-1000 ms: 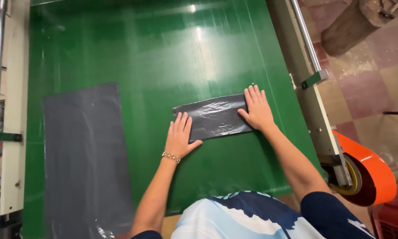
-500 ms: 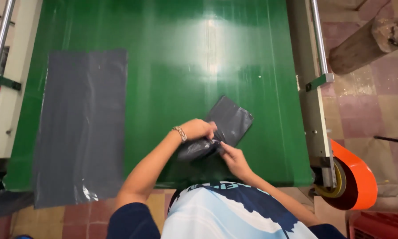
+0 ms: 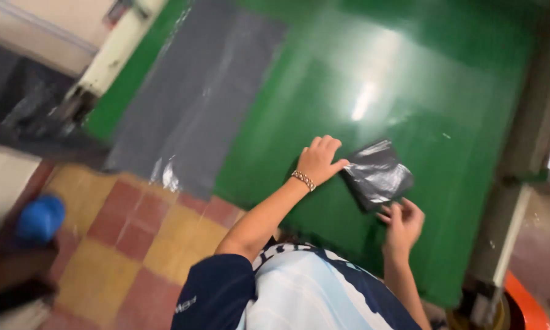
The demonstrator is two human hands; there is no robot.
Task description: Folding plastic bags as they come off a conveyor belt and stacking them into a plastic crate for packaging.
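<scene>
A small folded black plastic bag (image 3: 377,175) lies on the green table (image 3: 360,79). My left hand (image 3: 321,160), with a bracelet at the wrist, presses flat on the table at the bag's left edge, fingertips touching it. My right hand (image 3: 399,223) sits just below the bag, fingers spread and touching its lower edge. Neither hand is closed around the bag.
A long flat grey plastic sheet (image 3: 192,98) lies on the table's left part and hangs over its near edge. The table's metal frame (image 3: 512,201) and an orange roll (image 3: 525,305) are at the right. A blue object (image 3: 40,217) rests on the tiled floor at left.
The bag was a long flat strip under both hands, then was folded up. Now it is a small folded square lying on the table. The view has swung left.
</scene>
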